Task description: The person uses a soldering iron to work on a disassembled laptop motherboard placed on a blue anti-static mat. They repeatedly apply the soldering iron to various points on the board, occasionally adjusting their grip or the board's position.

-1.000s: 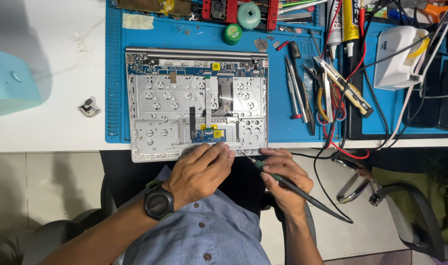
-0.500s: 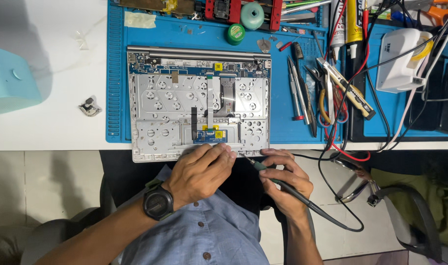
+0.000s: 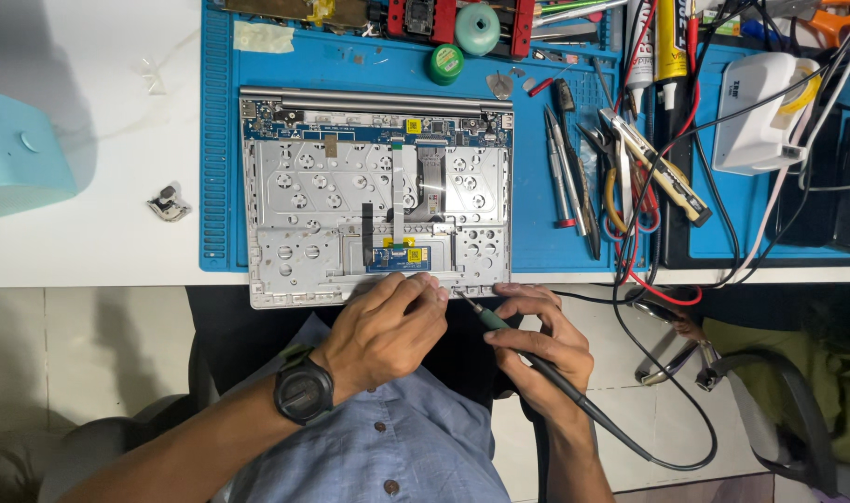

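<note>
A: Report the near zone, both hands.

B: The left hand (image 3: 388,331), with a black wristwatch (image 3: 303,391) on its wrist, rests curled at the near edge of the opened laptop chassis (image 3: 285,200). Its fingertips (image 3: 425,287) touch the chassis edge just below the small blue circuit board (image 3: 399,258). Whether that grip holds anything cannot be determined. The right hand (image 3: 541,349) is just to the right, grip closed pen-style around a soldering iron (image 3: 495,323). The iron tip points left and far, at the near right corner of the chassis, close to the left fingertips. The iron's black cable (image 3: 630,442) trails near and right.

A: Location of the chassis?

B: It lies on a blue work mat (image 3: 537,247) on the white tabletop (image 3: 89,242), its near edge overhanging the tabletop edge. Ribbon cables (image 3: 399,191) run from the small board toward the far side.

A: Surrounding items?

B: Right of the chassis: screwdrivers (image 3: 560,172), tweezers and pliers (image 3: 616,186), among red and black wires (image 3: 649,233). Further right, a white box-shaped device (image 3: 756,112). Left of the mat: a small metal part (image 3: 169,202) and a light blue object (image 3: 20,154). Far edge: a green round tin (image 3: 446,63).
</note>
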